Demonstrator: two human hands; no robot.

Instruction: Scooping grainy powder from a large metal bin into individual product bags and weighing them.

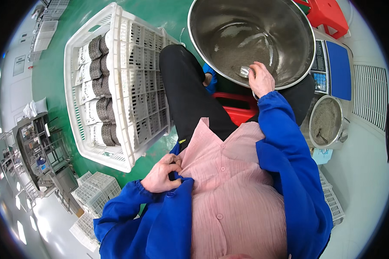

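Observation:
My right hand (262,79) reaches over the near rim of a large stainless steel tub (287,42). Between its thumb and fingers is a small shiny scoop or cup (244,71), partly hidden by the fingers. Grey-brown granular powder (227,60) covers the tub's bottom, below the scoop. At my waist, my left hand (163,173) has its fingers curled around the front edge of a blue jacket (170,210), against a pink shirt (220,181). Some fingertips are hidden in the cloth.
Left of my knee, a white plastic crate (123,87) holds several filled pouches (97,84). A weighing scale (338,69) stands right of the tub, with a steel pot (342,121) of grey granules nearby. Red stools (327,14) and stacked crates (97,191) are farther off.

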